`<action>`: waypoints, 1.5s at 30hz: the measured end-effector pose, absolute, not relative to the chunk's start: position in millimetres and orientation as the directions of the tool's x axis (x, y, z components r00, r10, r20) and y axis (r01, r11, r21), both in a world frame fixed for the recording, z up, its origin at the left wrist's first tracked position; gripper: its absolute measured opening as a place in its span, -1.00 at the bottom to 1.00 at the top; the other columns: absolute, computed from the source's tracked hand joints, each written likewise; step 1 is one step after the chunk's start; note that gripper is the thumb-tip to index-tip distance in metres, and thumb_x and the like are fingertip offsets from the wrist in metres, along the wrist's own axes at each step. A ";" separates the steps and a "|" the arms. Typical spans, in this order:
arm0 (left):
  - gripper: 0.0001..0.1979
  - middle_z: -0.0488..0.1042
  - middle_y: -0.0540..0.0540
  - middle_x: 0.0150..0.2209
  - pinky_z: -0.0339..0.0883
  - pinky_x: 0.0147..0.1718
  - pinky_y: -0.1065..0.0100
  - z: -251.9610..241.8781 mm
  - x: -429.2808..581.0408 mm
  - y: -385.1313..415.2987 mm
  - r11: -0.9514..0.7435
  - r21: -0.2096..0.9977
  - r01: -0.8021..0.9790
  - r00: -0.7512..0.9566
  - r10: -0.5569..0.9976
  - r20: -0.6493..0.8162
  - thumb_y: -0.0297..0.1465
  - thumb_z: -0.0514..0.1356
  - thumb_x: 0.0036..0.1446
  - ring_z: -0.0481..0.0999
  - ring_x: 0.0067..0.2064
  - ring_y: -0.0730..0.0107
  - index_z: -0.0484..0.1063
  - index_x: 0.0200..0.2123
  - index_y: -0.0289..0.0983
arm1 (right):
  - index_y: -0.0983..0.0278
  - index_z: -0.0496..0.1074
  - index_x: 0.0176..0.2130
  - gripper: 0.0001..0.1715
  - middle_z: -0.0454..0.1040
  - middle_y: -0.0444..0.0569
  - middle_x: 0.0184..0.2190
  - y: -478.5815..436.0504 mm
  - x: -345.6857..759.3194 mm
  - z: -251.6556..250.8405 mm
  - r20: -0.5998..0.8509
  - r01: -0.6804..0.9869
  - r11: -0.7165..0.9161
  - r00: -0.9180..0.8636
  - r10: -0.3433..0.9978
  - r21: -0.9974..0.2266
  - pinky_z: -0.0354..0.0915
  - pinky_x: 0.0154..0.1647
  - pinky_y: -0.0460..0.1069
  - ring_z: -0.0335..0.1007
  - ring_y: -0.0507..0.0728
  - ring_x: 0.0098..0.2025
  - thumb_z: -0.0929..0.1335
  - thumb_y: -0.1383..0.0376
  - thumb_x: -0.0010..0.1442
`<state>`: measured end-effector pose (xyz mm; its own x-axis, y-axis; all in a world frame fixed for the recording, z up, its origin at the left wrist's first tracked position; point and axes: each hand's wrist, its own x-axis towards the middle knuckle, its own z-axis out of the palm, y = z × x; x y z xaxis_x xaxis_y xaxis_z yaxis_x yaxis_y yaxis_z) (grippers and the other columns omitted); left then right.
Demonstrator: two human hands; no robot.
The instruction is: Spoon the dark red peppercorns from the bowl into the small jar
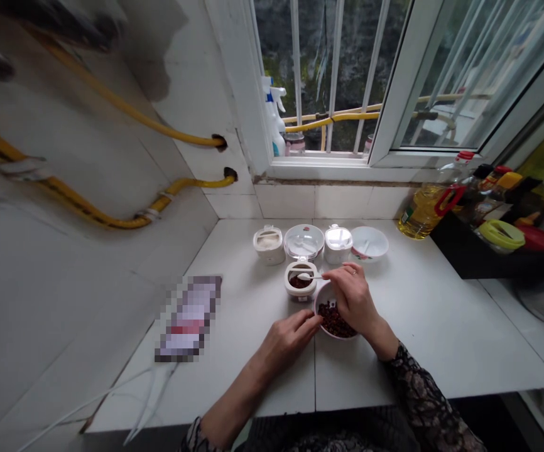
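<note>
Right hand (353, 295) pinches white spoon (306, 276), tip over open jar (296, 298) leftward; left hand (287, 338) touches left rim of bowl (326, 294), cannot tell whether gripping; bowl, holding dark bits (335, 324), adjoins jar; counter (441, 339) stretches open rightward, front edge beneath forearms (246, 390).

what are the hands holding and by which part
The right hand holds a white spoon by its handle; the left hand is against the pink-rimmed bowl, its grip unclear.
</note>
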<state>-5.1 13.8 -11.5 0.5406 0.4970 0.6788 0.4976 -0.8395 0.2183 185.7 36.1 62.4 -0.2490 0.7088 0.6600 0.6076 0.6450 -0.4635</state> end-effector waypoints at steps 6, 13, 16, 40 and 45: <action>-0.83 0.51 -0.12 -0.23 0.46 -0.35 0.52 -15.1 -7.1 13.5 -0.838 0.246 0.487 0.555 0.514 0.654 -0.44 0.02 0.37 0.57 -0.30 0.47 0.38 -0.07 -0.28 | 0.19 0.42 -0.33 -0.77 0.51 -0.10 -0.49 39.0 211.3 61.7 0.708 0.667 0.508 0.040 0.705 -0.545 0.27 -0.04 0.11 0.43 0.17 -0.28 0.22 0.41 0.21; -0.81 0.51 -0.12 -0.22 0.45 -0.35 0.53 -15.9 -6.9 14.1 -0.841 0.228 0.491 0.553 0.503 0.665 -0.44 0.00 0.38 0.57 -0.30 0.47 0.39 -0.08 -0.29 | 0.23 0.40 -0.42 -0.79 0.53 -0.09 -0.50 42.4 216.8 51.1 0.593 0.805 0.488 -0.220 0.775 -0.338 0.13 0.06 0.15 0.40 0.11 -0.42 0.23 0.44 0.13; -0.82 0.51 -0.12 -0.23 0.45 -0.35 0.52 -15.8 -6.2 14.0 -0.843 0.222 0.490 0.557 0.499 0.664 -0.44 0.01 0.37 0.57 -0.30 0.46 0.39 -0.08 -0.29 | 0.25 0.41 -0.41 -0.79 0.54 -0.09 -0.50 40.7 209.4 48.9 0.518 0.775 0.518 -0.295 0.803 -0.362 0.10 0.08 0.16 0.41 0.11 -0.42 0.23 0.45 0.12; -0.78 0.54 -0.14 -0.26 0.43 -0.35 0.56 -14.0 -10.8 18.1 -0.882 0.166 0.440 0.556 0.413 0.721 -0.46 -0.02 0.39 0.60 -0.32 0.47 0.41 -0.10 -0.32 | 0.24 0.44 -0.37 -0.81 0.48 -0.15 -0.54 42.6 191.4 58.1 0.315 0.277 0.243 0.254 0.914 -0.929 0.32 -0.38 -0.07 0.46 0.05 -0.46 0.23 0.34 0.13; -0.78 0.55 -0.13 -0.28 0.43 -0.37 0.57 -10.2 -8.7 17.8 -0.880 0.174 0.443 0.557 0.422 0.715 -0.44 -0.02 0.38 0.60 -0.33 0.47 0.42 -0.10 -0.31 | 0.24 0.45 -0.30 -0.80 0.49 -0.09 -0.39 43.2 179.5 55.4 0.344 0.260 0.290 0.197 0.918 -0.921 0.36 -0.38 -0.07 0.48 0.05 -0.40 0.23 0.33 0.17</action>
